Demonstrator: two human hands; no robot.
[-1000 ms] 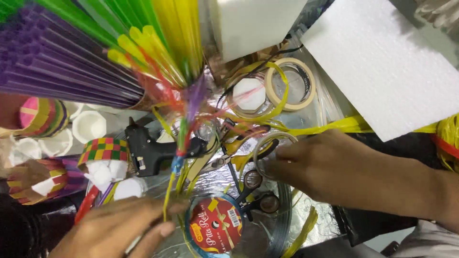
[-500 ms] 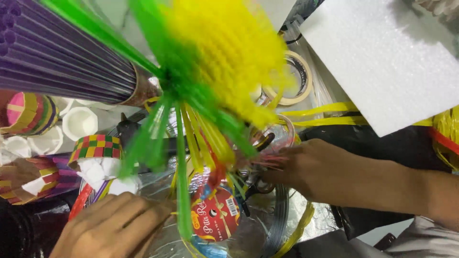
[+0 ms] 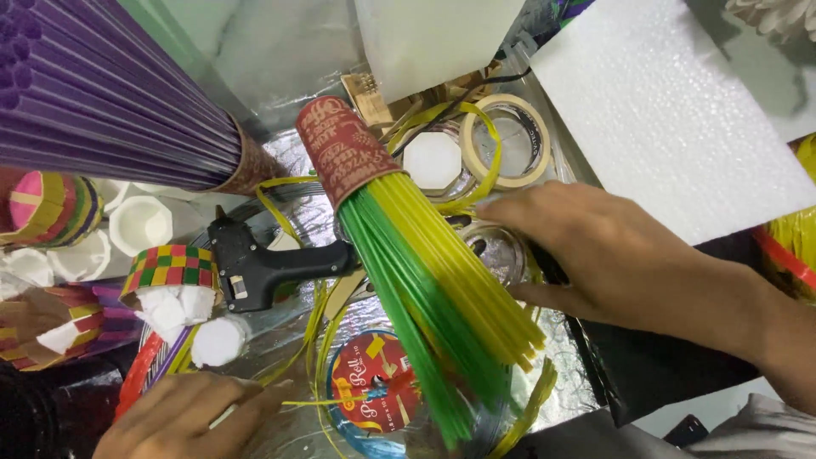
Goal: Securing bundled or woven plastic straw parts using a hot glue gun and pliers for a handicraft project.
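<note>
Item: bundle of green and yellow strips, fanning out of a red paper cup, lying tilted across the foil-covered table. The right hand is resting just beside the yellow edge, fingers spread, gripping nothing. The left hand is curling loosely around a thin yellow strip below the black glue gun. Tape roll lying near the cup.
</note>
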